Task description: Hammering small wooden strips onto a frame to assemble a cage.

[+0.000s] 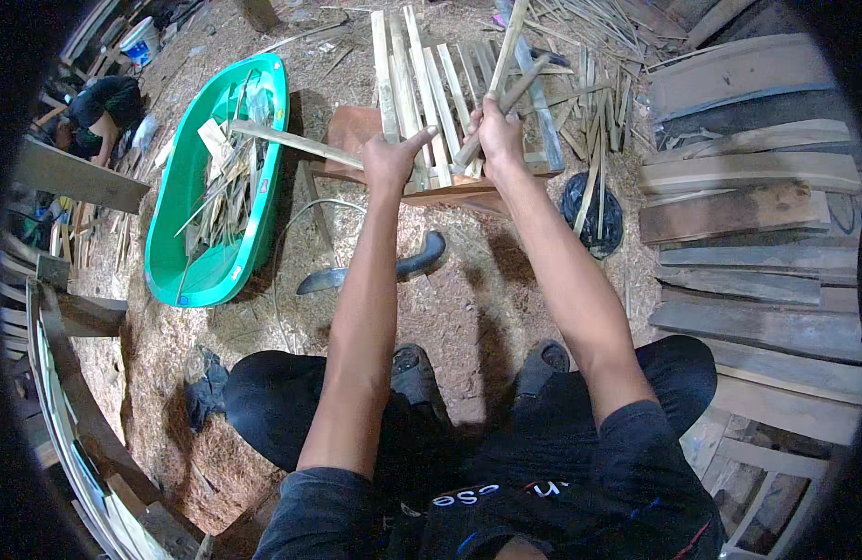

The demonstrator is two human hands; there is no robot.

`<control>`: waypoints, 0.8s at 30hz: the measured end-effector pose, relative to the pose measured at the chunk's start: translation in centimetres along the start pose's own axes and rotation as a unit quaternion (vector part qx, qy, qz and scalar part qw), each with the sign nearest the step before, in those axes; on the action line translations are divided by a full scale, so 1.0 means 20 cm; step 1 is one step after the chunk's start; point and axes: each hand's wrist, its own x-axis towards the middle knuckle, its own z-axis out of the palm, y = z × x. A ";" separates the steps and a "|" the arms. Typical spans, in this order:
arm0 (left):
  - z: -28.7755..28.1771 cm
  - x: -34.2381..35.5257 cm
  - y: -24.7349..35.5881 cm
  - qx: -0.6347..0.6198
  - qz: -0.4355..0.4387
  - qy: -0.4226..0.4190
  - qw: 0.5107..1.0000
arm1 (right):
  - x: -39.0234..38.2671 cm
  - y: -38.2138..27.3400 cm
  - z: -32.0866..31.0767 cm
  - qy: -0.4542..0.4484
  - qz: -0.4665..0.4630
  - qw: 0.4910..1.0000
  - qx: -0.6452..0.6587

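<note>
My left hand (392, 162) is closed around a pale wooden strip (296, 143) that points left toward the green tub, its thumb stretched out to the right. In my right hand (499, 137) are a light wooden strip (510, 47) rising away from me and a darker rounded stick (524, 82) crossing it at a slant. Both hands are above a low wooden bench (440, 194), where several pale wooden strips (408, 75) lie side by side. On the ground below my left hand is a dark curved tool (375, 268) with a hooked end, like a machete.
The green tub (160, 243) at left holds wood scraps. Stacked planks (748, 257) line the right side. A black plastic bag (594, 219) sits beside the bench, near loose slats (604, 121). Another person (104, 112) crouches at the far left, near a white bucket (140, 42).
</note>
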 end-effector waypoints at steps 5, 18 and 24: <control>0.02 -0.04 0.03 0.030 0.008 -0.006 0.999 | -0.08 -0.08 -0.06 -0.019 0.002 1.000 -0.003; 0.11 -0.22 0.10 0.408 0.331 0.002 0.851 | -0.10 -0.13 -0.10 -0.026 0.035 0.999 0.013; 0.06 -0.22 0.14 0.455 0.360 -0.198 0.790 | -0.01 -0.11 -0.04 -0.033 0.017 0.999 -0.032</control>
